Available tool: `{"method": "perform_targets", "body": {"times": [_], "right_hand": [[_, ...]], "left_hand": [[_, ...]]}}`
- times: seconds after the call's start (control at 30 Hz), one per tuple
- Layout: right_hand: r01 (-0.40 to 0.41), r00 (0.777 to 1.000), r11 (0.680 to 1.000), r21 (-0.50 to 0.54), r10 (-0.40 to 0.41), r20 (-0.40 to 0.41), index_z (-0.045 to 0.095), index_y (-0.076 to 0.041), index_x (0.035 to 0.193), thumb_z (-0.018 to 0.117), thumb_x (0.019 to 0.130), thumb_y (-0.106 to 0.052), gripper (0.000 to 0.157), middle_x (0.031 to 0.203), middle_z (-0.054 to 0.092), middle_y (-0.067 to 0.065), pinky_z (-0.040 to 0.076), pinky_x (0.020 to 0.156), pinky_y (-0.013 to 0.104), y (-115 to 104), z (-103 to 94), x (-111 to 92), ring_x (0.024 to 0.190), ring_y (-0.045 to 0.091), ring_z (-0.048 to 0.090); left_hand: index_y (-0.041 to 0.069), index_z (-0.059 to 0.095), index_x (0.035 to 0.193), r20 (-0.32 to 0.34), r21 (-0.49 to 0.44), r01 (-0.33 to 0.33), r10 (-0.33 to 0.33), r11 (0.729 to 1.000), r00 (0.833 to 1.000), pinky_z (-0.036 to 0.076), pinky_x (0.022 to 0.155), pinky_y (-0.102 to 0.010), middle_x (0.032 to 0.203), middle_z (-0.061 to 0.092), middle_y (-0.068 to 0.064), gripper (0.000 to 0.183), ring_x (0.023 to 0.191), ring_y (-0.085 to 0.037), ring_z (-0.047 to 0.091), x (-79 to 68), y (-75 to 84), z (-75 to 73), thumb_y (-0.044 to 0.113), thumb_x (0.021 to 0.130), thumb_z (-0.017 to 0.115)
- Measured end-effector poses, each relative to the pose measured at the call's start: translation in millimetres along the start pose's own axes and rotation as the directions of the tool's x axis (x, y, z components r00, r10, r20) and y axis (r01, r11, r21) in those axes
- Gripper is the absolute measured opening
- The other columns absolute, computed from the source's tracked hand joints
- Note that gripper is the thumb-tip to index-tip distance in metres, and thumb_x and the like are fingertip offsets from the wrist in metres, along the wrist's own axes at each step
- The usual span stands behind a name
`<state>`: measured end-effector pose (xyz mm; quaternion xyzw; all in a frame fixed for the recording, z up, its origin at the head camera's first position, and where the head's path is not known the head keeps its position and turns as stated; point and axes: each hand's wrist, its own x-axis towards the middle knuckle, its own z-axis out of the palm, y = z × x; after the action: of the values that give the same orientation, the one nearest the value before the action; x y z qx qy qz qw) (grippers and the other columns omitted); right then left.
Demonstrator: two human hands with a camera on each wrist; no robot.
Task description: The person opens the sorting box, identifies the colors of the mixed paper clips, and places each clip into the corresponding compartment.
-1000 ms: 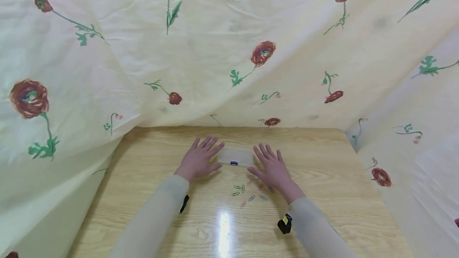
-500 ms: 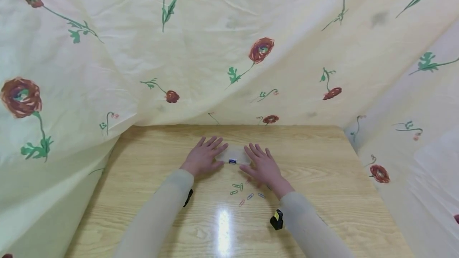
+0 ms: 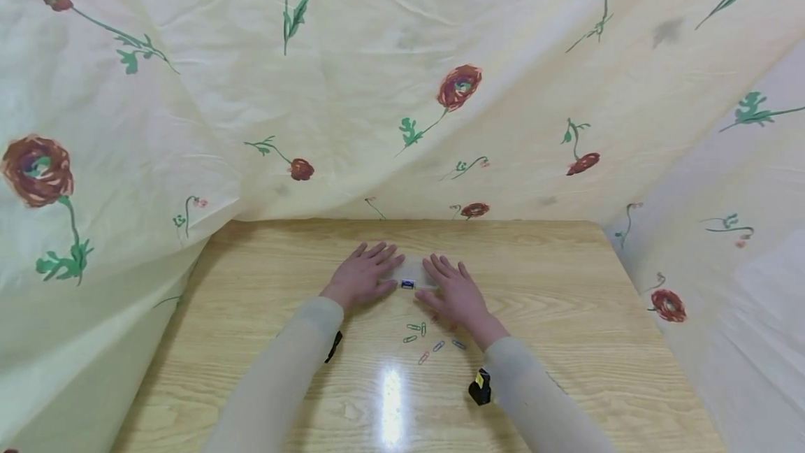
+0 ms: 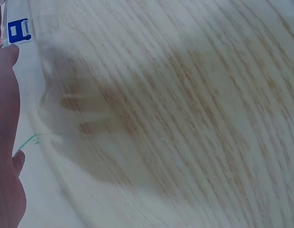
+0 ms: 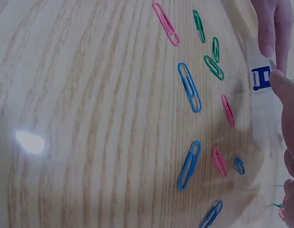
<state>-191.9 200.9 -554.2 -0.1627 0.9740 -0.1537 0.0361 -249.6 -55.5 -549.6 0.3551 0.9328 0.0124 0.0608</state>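
Observation:
A translucent plastic box (image 3: 412,268) with a blue-and-white label (image 5: 261,78) on its front side lies flat on the wooden table. My left hand (image 3: 365,275) is at its left end, fingers spread and straight over the top, thumb along the front edge. From the right, my right hand (image 3: 458,293) lies over the other end in the same way, its thumb (image 5: 283,84) close by the label in the right wrist view. In front of the box are scattered several paper clips: green (image 5: 199,26), pink (image 5: 165,23) and blue (image 5: 189,88). The right hand partly hides some in the head view.
The wooden table (image 3: 270,264) is bordered at the back and sides by a cream cloth (image 3: 352,89) with a flower print. A bright light reflection (image 3: 391,404) shows near the front. Black wrist devices (image 3: 480,388) hang below both sleeves.
Both hands have moved inward over the box, the right one leftward from beside its end. The paper clips stay where they were; the head view has shifted slightly.

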Motion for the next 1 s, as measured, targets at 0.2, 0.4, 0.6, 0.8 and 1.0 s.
{"method": "perform_targets", "body": {"times": [0.2, 0.4, 0.6, 0.8, 1.0], "right_hand": [[-0.002, 1.000, 1.000, -0.021, 0.002, 0.003, 0.038, -0.012, 0.166, 0.060, 0.105, -0.059, 0.081, 0.173, 0.031, 0.012, 0.017, 0.132, 0.060, -2.8, 4.9, -2.7, 0.161, 0.033, 0.027], [-0.002, 1.000, 1.000, -0.025, 0.002, -0.004, 0.038, -0.011, 0.166, 0.060, 0.106, -0.057, 0.079, 0.174, 0.031, 0.011, 0.016, 0.132, 0.059, -5.5, 7.4, -4.7, 0.161, 0.031, 0.027], [0.015, 1.000, 1.000, -0.018, -0.015, -0.017, 0.039, -0.010, 0.165, 0.061, 0.107, -0.053, 0.076, 0.173, 0.032, 0.010, 0.016, 0.132, 0.058, -5.2, 9.2, -3.8, 0.161, 0.031, 0.028], [0.052, 0.997, 0.998, -0.039, -0.054, -0.046, 0.041, -0.009, 0.164, 0.060, 0.108, -0.051, 0.073, 0.171, 0.036, 0.009, 0.018, 0.132, 0.057, -1.0, 11.1, 0.0, 0.160, 0.031, 0.032], [0.090, 0.993, 0.995, -0.038, -0.092, -0.075, 0.040, -0.008, 0.164, 0.060, 0.108, -0.050, 0.073, 0.171, 0.036, 0.010, 0.018, 0.133, 0.054, 2.0, 12.5, 3.3, 0.160, 0.030, 0.031]], "left_hand": [[0.030, 0.031, 0.170, -0.025, -0.036, -0.010, 0.009, 0.999, 1.000, 0.013, 0.135, -0.050, 0.178, 0.024, 0.000, 0.063, 0.164, -0.022, 0.019, -5.4, 1.5, 4.7, 0.054, 0.114, 0.042], [0.028, 0.032, 0.170, -0.047, -0.046, 0.002, -0.004, 0.999, 0.999, 0.014, 0.135, -0.050, 0.178, 0.023, -0.001, 0.062, 0.164, -0.023, 0.022, -12.3, 4.8, 9.3, 0.053, 0.114, 0.041], [0.028, 0.030, 0.170, -0.053, -0.049, 0.044, -0.046, 0.998, 0.998, 0.014, 0.134, -0.051, 0.178, 0.022, -0.002, 0.062, 0.164, -0.023, 0.021, -18.6, 11.6, 12.9, 0.053, 0.114, 0.039], [0.026, 0.031, 0.170, -0.077, -0.072, 0.085, -0.090, 0.994, 0.993, 0.015, 0.134, -0.052, 0.177, 0.024, -0.003, 0.062, 0.164, -0.025, 0.022, -25.0, 19.5, 13.0, 0.051, 0.114, 0.040], [0.026, 0.032, 0.170, -0.096, -0.052, 0.099, -0.104, 0.994, 0.990, 0.019, 0.133, -0.052, 0.177, 0.025, -0.004, 0.061, 0.163, -0.025, 0.023, -29.1, 21.5, 15.8, 0.051, 0.115, 0.039]]}}
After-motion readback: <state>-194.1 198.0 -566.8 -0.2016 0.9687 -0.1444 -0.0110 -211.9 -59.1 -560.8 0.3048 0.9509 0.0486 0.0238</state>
